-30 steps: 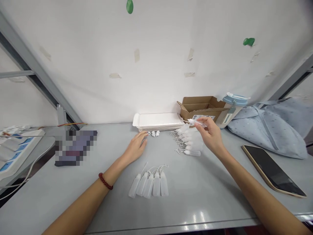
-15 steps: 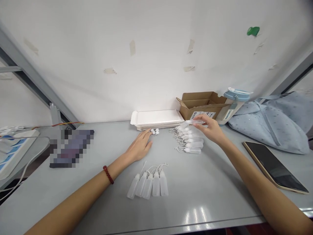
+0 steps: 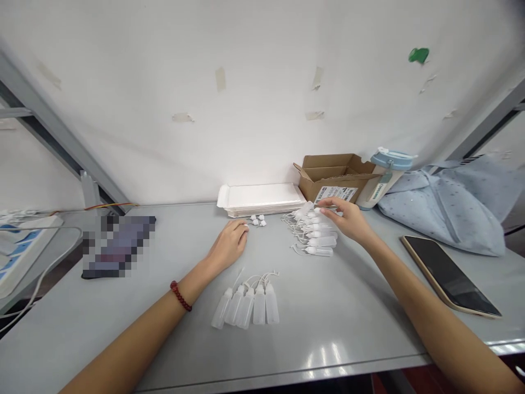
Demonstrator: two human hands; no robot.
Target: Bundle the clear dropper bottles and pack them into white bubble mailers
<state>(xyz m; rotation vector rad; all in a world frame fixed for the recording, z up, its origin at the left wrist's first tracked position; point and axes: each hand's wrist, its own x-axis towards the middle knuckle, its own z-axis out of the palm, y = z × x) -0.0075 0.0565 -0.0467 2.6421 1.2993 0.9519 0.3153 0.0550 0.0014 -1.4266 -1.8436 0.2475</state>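
Note:
My left hand (image 3: 228,245) rests on the grey table (image 3: 328,323), its fingers bunched round a small white cap at the edge of a little cluster of caps (image 3: 257,220). My right hand (image 3: 348,220) is low over a row of small translucent squeeze bottles (image 3: 318,238). Its thumb and fingers pinch one bottle (image 3: 307,209) at the far end of that row. Nearer to me, several more small bottles with tethered caps (image 3: 246,306) lie side by side between my forearms.
A stack of white trays (image 3: 260,197) and an open cardboard box (image 3: 334,176) stand against the wall. A cup with a blue lid (image 3: 385,175), a blue cloth bag (image 3: 451,210) and a dark tablet (image 3: 449,276) lie right. A power strip (image 3: 20,241) sits far left.
My right hand came down from above the table with its bottle onto the far end of the row. My left hand curled its fingers by the white caps.

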